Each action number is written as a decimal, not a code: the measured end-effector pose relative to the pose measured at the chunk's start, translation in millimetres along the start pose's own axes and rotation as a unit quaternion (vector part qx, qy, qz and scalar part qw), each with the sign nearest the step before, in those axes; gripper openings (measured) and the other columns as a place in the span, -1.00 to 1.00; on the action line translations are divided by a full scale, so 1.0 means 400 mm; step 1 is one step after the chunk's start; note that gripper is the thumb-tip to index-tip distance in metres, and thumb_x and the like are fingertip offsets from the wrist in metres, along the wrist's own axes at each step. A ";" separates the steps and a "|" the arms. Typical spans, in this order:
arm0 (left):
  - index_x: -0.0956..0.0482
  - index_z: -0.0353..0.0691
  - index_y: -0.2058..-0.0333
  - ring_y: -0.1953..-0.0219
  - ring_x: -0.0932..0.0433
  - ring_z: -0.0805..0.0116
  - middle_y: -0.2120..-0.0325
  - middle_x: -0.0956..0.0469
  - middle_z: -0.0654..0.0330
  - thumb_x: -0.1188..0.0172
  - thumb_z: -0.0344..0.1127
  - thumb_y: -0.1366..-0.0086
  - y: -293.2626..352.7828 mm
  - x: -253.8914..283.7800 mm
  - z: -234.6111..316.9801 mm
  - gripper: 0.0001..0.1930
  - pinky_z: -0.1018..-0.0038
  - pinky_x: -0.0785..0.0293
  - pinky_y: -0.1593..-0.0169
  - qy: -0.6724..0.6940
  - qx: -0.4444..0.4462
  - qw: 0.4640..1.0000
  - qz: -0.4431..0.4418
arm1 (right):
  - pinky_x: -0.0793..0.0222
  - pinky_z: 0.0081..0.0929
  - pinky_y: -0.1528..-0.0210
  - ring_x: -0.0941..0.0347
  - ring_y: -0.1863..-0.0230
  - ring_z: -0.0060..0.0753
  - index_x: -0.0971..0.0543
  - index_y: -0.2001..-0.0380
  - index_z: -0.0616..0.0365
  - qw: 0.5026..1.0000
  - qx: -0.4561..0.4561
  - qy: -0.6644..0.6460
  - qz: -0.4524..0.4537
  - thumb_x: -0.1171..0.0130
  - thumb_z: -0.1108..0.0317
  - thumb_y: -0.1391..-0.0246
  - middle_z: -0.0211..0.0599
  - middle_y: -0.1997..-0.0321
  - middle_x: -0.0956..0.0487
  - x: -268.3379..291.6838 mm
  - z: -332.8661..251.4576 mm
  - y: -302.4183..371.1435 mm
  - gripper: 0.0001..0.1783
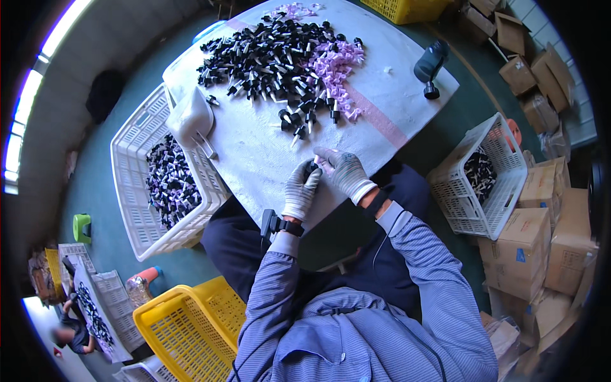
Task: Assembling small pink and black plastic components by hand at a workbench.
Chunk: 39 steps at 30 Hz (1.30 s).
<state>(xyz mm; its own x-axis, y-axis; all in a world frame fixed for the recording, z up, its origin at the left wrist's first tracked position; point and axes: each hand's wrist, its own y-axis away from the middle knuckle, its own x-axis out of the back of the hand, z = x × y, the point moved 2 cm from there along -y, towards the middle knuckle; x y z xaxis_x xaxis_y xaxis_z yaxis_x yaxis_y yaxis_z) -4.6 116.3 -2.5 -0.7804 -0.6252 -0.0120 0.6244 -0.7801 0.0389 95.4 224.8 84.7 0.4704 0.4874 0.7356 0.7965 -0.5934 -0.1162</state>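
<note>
My two gloved hands meet at the near edge of the white table (254,134). A small black cap (310,167) is pinched in my left hand (298,193), whose fingers are closed. Right beside it, the closed fingertips of my right hand (347,173) grip a small pale pink piece (317,158) against the cap. My fingers cover part of both. Beyond my hands lies a broad pile of black caps with pale stems (261,57), with small lilac plastic pieces (334,63) heaped along its right side.
A white scoop (191,121) lies at the table's left edge, above a white crate (137,210) of mixed parts. Another white crate (471,219) stands right, near cardboard boxes (519,251). A black device (431,63) sits at the right corner. A yellow basket (184,325) is lower left.
</note>
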 end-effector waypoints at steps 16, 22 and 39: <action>-0.52 -0.29 0.00 0.21 -0.58 0.34 0.25 -0.62 0.07 -0.27 -0.26 -0.23 0.009 0.004 0.021 -0.61 0.41 -0.47 0.06 -0.031 -0.026 0.999 -0.007 | -0.50 -0.28 0.21 -0.58 0.25 -0.12 -0.52 -0.07 -0.01 0.987 0.114 0.102 0.048 -0.15 0.50 -0.04 -0.24 0.25 -0.62 -0.027 -0.020 0.028 -0.53; -0.46 -0.35 -0.07 0.15 -0.53 0.44 0.16 -0.61 0.17 -0.29 -0.28 -0.25 0.003 0.001 0.016 -0.54 0.47 -0.46 0.02 -0.047 -0.023 0.998 -0.020 | -0.51 -0.26 0.23 -0.57 0.25 -0.14 -0.48 -0.10 -0.06 0.984 0.093 0.135 0.075 -0.13 0.49 -0.04 -0.28 0.25 -0.61 -0.053 -0.020 0.046 -0.50; -0.36 -0.30 -0.13 -0.01 -0.52 0.19 0.05 -0.54 0.09 -0.13 -0.47 -0.22 0.021 -0.003 -0.087 -0.53 0.34 -0.44 -0.08 0.339 0.089 0.934 -0.066 | -0.44 -0.22 0.09 -0.57 0.14 -0.07 -0.61 0.13 0.00 0.966 0.041 0.077 -0.244 -0.06 0.01 -0.21 -0.17 0.23 -0.64 -0.104 -0.163 -0.129 -0.65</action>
<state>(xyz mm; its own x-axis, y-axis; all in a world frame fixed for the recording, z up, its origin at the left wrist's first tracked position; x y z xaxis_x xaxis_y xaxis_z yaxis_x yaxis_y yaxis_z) 2.9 109.6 -36.8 -0.6114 -0.4415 -0.6567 0.4615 -0.8731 0.1574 9.8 193.4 103.5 -0.0258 0.5907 0.8065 0.9393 -0.2619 0.2218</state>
